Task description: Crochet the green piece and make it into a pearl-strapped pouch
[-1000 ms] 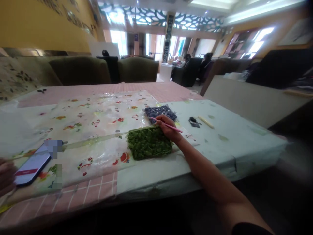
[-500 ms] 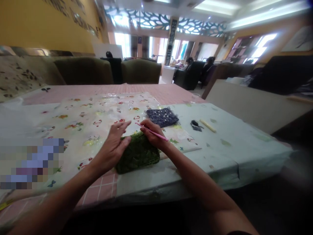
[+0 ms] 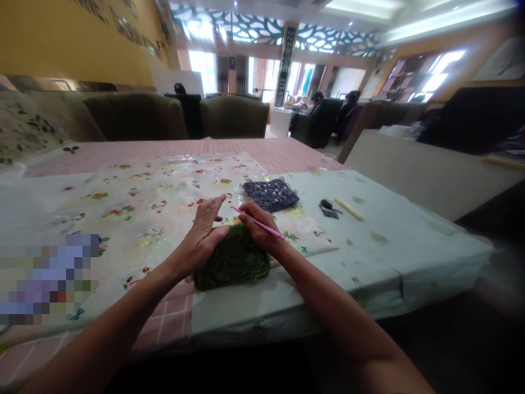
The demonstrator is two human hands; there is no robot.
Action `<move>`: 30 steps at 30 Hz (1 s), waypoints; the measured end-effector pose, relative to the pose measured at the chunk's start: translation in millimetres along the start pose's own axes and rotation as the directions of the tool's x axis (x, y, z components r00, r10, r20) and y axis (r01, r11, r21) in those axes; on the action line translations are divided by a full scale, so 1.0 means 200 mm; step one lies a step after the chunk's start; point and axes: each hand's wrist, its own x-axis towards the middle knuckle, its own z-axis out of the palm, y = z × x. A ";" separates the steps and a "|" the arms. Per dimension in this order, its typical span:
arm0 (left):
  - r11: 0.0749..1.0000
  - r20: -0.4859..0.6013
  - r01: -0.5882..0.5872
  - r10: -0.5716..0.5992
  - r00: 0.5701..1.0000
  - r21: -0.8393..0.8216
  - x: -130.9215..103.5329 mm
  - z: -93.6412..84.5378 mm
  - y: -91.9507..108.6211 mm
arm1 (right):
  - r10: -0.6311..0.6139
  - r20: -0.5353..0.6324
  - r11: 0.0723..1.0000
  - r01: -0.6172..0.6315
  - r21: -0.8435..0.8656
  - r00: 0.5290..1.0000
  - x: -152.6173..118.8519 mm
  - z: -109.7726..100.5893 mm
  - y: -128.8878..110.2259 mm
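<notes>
A pink crochet hook (image 3: 262,224) lies in the closed fingers of my right hand (image 3: 256,223), its tip pointing left toward my other hand. Below both hands is a dark green crocheted piece (image 3: 232,260), near the table's front edge. My left hand (image 3: 203,232) has its thumb on the top left edge of this piece, while the index finger is stretched up and forward. The other fingers are partly hidden behind the work. I cannot make out the yarn strand at the hook tip. A dark blue-grey crocheted piece with white beads (image 3: 271,194) lies just beyond my right hand.
A small black item (image 3: 328,208) and a pale yellow stick (image 3: 348,208) lie to the right on the covered table (image 3: 381,213). At the left, a blurred-out object (image 3: 53,279) sits on the flowered cover. Chairs (image 3: 235,116) stand behind the table; people (image 3: 318,101) sit farther back.
My left hand has shifted slightly right and up, closer to the hook tip. The right hand still grips the hook in nearly the same place. The view has moved slightly.
</notes>
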 end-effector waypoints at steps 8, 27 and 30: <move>0.976 0.022 -0.126 0.124 0.992 0.178 -0.03 0.00 0.03 | 0.000 -0.011 1.000 0.000 -0.005 1.000 -0.01 0.00 -0.01; 0.926 -0.162 -0.170 0.235 0.959 0.338 0.01 0.10 -0.05 | 0.007 -0.077 0.998 -0.002 0.065 0.997 -0.06 0.08 0.01; 0.866 -0.090 -0.165 0.233 0.968 0.472 -0.01 0.12 -0.07 | 0.003 -0.082 0.997 0.003 0.076 0.997 -0.07 0.09 0.01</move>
